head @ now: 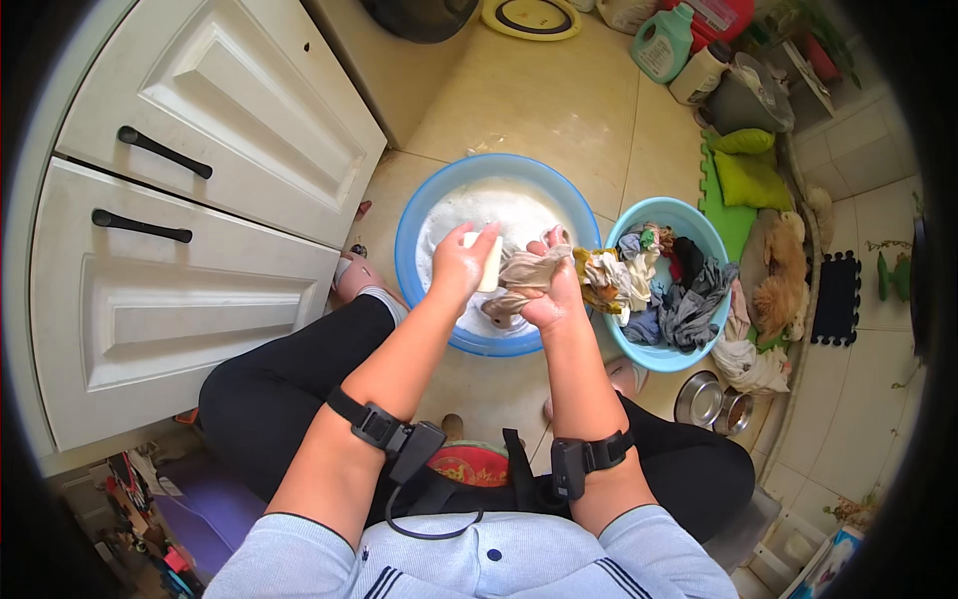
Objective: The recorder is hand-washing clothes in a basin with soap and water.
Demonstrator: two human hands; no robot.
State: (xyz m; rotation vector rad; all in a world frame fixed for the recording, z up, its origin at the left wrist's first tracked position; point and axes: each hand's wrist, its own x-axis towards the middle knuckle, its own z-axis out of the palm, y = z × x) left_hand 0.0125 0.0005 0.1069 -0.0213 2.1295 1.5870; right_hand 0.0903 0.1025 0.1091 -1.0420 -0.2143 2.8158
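Observation:
Both hands are over a blue plastic basin (419, 196) of sudsy water on the tiled floor. My left hand (458, 266) grips a pale bar of soap (490, 263), held upright on its narrow side. My right hand (557, 288) is closed around a wet greyish-beige cloth (530, 271), which bunches between the two hands and hangs towards the suds (494, 202). The soap is close beside the cloth; whether they touch I cannot tell. Right of the basin, a smaller light-blue basin (670, 361) holds crumpled clothes (692, 307), some draped over its rim.
White cabinet doors (217, 292) stand at the left. Detergent bottles (662, 43) and a yellow lid-like disc (531, 16) lie beyond the basins. At the right are a light-brown furry animal (780, 288), a green foam mat (737, 224) and metal bowls (699, 399).

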